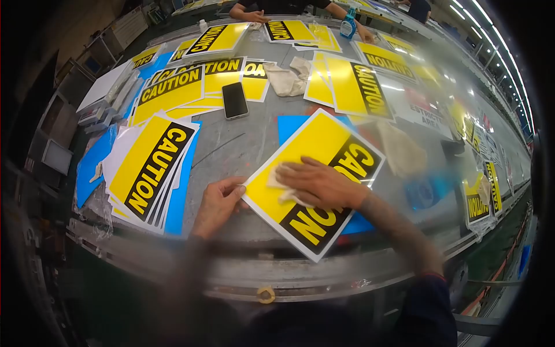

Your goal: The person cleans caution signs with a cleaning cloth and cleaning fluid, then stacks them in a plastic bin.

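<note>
A yellow and black caution sign lies at an angle before me, its lettering partly covered by my right arm. My right hand presses a cream cloth flat against the yellow part, fingers together over it. At the sign's left corner, my left hand pinches the edge between thumb and fingers. Beneath the sign, a blue sheet shows at the top and lower right.
To the left lies a fanned stack of caution signs. A phone and a crumpled cloth lie farther back, among more signs. Across the table are another person's hands and a blue spray bottle.
</note>
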